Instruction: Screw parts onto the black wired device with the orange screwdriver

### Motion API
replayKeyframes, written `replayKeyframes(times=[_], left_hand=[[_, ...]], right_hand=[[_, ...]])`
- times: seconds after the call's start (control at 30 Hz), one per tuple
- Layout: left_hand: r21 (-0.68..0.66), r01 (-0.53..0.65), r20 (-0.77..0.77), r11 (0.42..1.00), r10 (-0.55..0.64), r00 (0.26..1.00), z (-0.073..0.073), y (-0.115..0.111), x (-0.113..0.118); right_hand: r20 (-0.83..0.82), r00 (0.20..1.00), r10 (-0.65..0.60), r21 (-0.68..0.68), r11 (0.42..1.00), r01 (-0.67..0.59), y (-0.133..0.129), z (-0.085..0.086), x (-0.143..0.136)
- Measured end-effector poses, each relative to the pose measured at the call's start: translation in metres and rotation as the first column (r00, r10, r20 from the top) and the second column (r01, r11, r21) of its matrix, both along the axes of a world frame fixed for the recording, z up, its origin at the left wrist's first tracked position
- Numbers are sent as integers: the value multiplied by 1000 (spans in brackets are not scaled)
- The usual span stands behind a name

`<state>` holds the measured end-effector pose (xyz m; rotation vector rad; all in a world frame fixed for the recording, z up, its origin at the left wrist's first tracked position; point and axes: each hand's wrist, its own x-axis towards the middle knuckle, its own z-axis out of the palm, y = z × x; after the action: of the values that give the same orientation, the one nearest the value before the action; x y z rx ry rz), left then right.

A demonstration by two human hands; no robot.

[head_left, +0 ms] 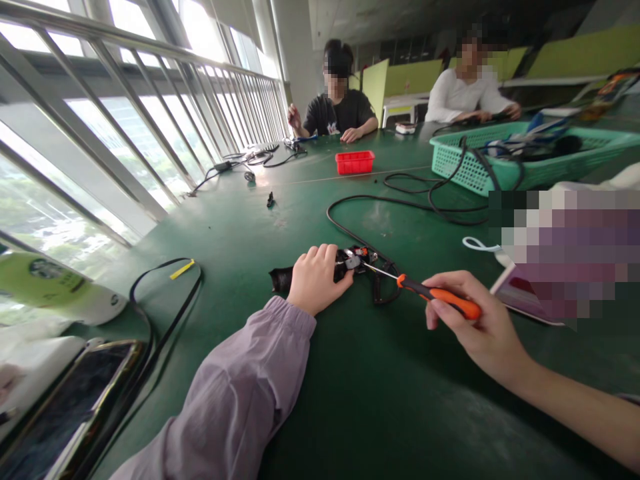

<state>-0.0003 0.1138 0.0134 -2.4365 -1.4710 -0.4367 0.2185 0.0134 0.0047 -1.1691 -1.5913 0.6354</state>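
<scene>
My left hand point(318, 279) is wrapped over a black handheld device point(283, 279) lying on the green table point(240, 243), its fingers hiding the middle. The device's right end is open, with a grey part point(353, 261) and small red and metal bits showing. In my right hand point(467, 313) is an orange and black screwdriver point(450, 300), held by its handle. Its thin shaft points left, and the tip is at or close to the grey part; exact contact is too small to tell. A black cable runs from around the device across the table.
Ahead stand a red tray point(355, 163) and, at the right, a green basket point(460, 163) of tools. A phone point(75, 407), a strap point(173, 320) and a bottle point(60, 287) lie left. Two people sit across the table.
</scene>
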Motion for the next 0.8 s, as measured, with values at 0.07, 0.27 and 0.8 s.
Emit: replayKeyframes(times=[0.07,0.27,0.8], left_hand=[[-4,1,2,1000,-1,1000,0,0,0],[-3,1,3,1000,-1,1000,0,0,0],[-7,7,11,1000,-7,1000,0,1,0]], right_hand=[[-16,1000,-1,-15,1000,1,1,0,0],[-44,999,-31,11,999,32,1,0,1],[-16,1000,3,3,1000,-3,1,-1,2]])
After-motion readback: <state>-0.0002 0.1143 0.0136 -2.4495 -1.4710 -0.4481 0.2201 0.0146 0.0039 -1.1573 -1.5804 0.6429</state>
